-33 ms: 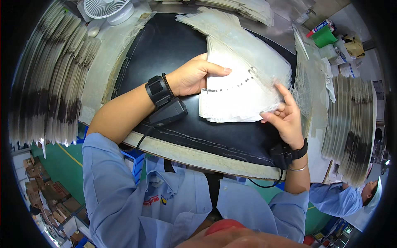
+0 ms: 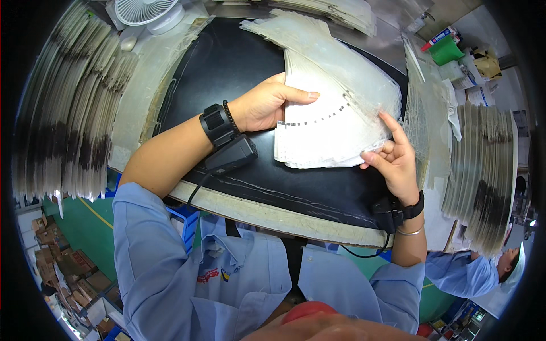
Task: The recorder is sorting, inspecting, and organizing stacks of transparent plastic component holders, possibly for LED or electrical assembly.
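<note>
A fanned stack of thin white, translucent plastic sheets (image 2: 324, 139) lies over the black work mat (image 2: 222, 62). Small dark marks on the sheets form a curved row across the fan. My left hand (image 2: 270, 102) grips the stack's left edge, thumb on top and the other fingers hidden beneath. At the lower right edge, my right hand (image 2: 395, 156) is closed on the sheets, its thumb near the corner and its index finger stretched up along the side. Another clear layer (image 2: 364, 68) of the stack spreads toward the far side at a different angle.
Tall piles of dark-stained sheets stand on the left (image 2: 74, 108) and right (image 2: 480, 170). A white fan (image 2: 149, 11) is at the far left. A green object (image 2: 446, 51) and a red tube (image 2: 439, 37) lie far right. A co-worker (image 2: 472, 273) in blue is at lower right.
Almost nothing differs. My right thumb has shifted very slightly rightward along the edge of the sheets, and the row of dark marks has spread a little; the left hand stays in place.
</note>
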